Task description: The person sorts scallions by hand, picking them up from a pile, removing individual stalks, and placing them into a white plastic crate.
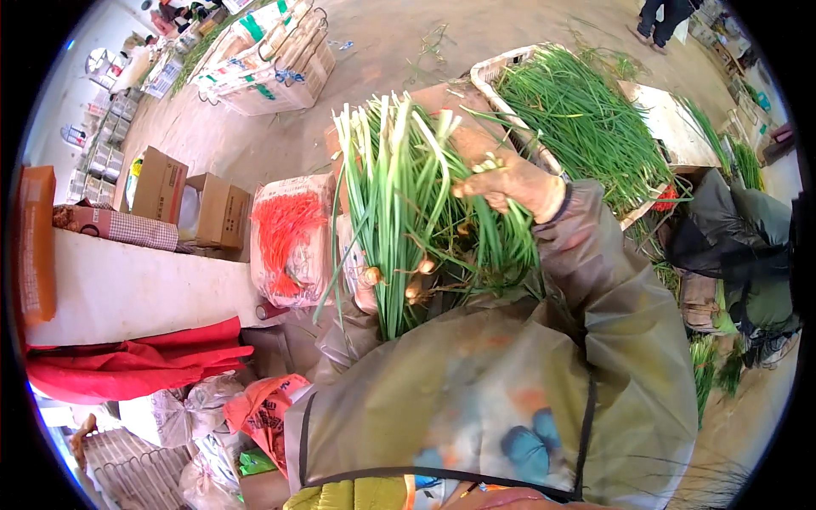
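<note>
A thick bunch of scallions (399, 187), white ends pointing away from me and green leaves toward my lap, lies across the middle. My left hand (418, 274) is mostly hidden under the leaves; a few fingertips show, curled around the bunch. My right hand (514, 189), in a tan glove, is just right of the bunch. Its fingers are closed on a few scallions whose pale ends stick out at the knuckles and whose leaves hang below. Loose leaves spread over my lap, against the translucent apron (459, 391).
A white crate (483, 75) heaped with scallions stands ahead right. Left are a wrapped pack with red ties (285, 229), a white board (153, 285), cardboard boxes (219, 208) and red cloth (136, 365). White baskets (285, 81) stand farther off. A person in dark clothes (739, 229) is at right.
</note>
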Demonstrator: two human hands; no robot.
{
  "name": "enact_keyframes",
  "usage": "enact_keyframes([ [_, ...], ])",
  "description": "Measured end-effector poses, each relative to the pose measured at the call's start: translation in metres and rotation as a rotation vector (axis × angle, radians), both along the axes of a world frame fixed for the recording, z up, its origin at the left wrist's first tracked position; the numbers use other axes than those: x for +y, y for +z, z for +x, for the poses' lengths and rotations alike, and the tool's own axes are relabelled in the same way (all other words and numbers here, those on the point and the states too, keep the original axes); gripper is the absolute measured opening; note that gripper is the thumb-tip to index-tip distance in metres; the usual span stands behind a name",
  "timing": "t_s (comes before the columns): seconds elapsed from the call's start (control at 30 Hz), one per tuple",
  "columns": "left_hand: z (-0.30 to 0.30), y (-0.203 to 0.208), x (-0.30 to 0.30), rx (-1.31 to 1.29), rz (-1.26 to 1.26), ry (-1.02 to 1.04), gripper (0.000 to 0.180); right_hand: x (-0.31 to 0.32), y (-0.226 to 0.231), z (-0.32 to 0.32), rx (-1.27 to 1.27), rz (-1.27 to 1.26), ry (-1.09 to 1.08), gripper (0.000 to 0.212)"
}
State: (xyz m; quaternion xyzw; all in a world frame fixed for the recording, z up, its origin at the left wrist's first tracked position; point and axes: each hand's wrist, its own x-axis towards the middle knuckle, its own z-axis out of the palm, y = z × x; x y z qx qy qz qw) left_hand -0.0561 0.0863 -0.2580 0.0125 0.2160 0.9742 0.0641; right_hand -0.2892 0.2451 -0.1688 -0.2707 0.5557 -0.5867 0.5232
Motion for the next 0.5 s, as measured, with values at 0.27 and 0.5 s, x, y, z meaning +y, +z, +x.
enact_keyframes([
  [0.27,-0.003,0.011,0.008,0.062,-0.032,-0.002,0.071,0.009,0.006,0.012,0.228,0.104,-0.1,0.019],
  [0.5,-0.004,-0.005,0.006,0.06,0.021,0.002,0.073,-0.02,0.018,0.008,0.64,-0.09,-0.356,0.028],
])
